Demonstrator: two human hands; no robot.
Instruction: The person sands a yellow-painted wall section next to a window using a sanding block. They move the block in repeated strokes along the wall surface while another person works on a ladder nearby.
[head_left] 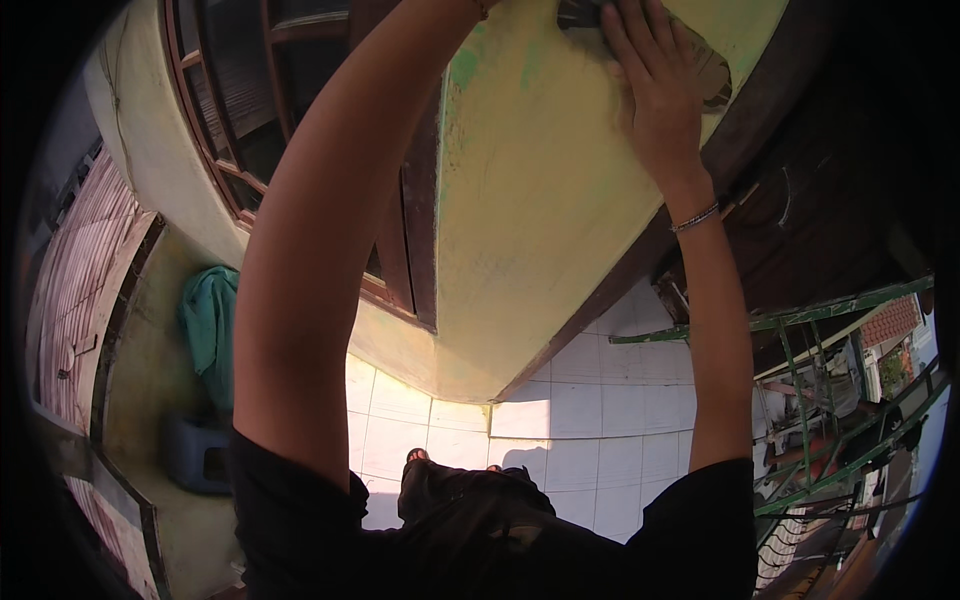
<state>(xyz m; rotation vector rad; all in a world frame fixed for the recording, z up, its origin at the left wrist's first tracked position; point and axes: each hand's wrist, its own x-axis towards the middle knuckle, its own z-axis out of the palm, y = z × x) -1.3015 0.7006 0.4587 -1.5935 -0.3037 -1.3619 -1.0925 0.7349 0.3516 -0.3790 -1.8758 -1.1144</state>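
My right hand (660, 100) reaches up along the yellow-green wall (540, 200). Its fingers lie over a flat, oblong grey-brown piece (708, 70) with dark marks along its edge, pressing it against the wall; the frame does not show what kind of piece it is. Part of the piece is covered by the fingers. My left arm (335, 200) stretches upward past the wall's left edge, and its hand is beyond the top of the picture. Worn green patches mark the wall's paint.
Left of the wall stands a brown-framed window (240, 110). A green cloth (208, 325) hangs near a blue-grey plastic stool (195, 455). White floor tiles (590, 400) lie below, around my feet. Green metal bars (800, 390) stand at the right, near a dark brown surface (800, 220).
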